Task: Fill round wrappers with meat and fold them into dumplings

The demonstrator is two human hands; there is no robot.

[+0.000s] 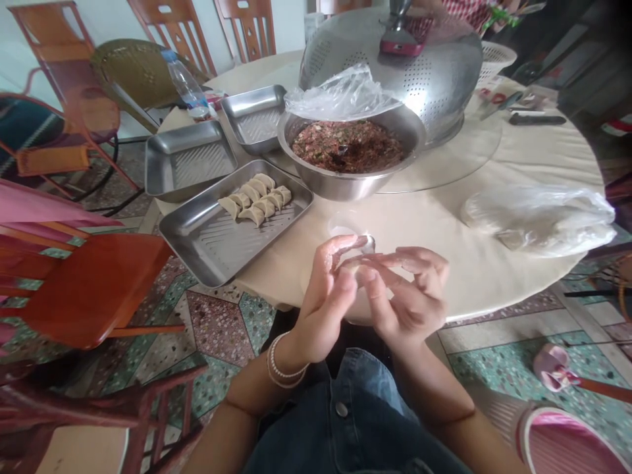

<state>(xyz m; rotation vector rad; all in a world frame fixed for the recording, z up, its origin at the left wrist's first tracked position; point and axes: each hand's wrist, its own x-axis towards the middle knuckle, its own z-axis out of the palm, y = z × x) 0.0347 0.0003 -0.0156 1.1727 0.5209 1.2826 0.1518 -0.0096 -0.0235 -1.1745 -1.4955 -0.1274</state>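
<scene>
Dumpling pinched between two hands, a small batch laid out

The left hand [323, 296] and the right hand [412, 296] met at the near edge of the table [498, 276]. Their thumbs and forefingers closed together on a small piece of pale dough [354, 267], held just above the cloth. The fingers hid most of it, so whether its seam was sealed could not be told.

The work looked to be at an early stage. Two short rows of dumplings [265, 208] lay at the far right end of the near tray [207, 253], to the left of the hands, and much of that tray's ridged floor showed. Plenty of filling [326, 141] remained in the bowl [355, 187] beyond the hands, with a hollow dug toward its near right side. Two more trays [190, 164] stood at far left. A bag [538, 217] lay to the right, its contents unclear.

The finished dumplings looked plump, matt and greyish beige, with curved, crescent-like bodies set close together. The piece in hand seemed paler, its visible part too small and blurred to show any pleats.
</scene>
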